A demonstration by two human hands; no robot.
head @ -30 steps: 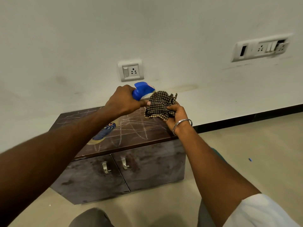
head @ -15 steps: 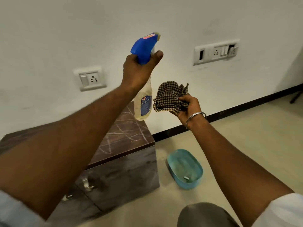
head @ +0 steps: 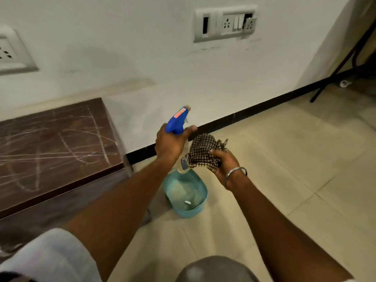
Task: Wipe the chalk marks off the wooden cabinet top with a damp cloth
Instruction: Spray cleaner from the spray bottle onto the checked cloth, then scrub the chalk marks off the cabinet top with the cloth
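Observation:
The dark wooden cabinet top (head: 57,139) lies at the left, crossed by white chalk scribbles. My left hand (head: 171,143) grips a spray bottle by its blue trigger head (head: 177,122); most of the bottle's body is hidden behind the hand and cloth. Just right of it, my right hand (head: 225,161) holds a bunched brown-and-white checked cloth (head: 203,151), which touches the bottle. Both hands hang over the floor, to the right of the cabinet and above a blue tub.
A light blue plastic tub (head: 200,202) sits on the tiled floor below my hands, with a small white piece inside. Wall sockets (head: 224,22) are mounted above. A black metal leg (head: 333,76) stands at the far right. My knee (head: 215,269) is at the bottom.
My view has swung right, away from the cabinet. The left hand has lowered the spray bottle from high in front of the wall to beside the cloth, above the tub.

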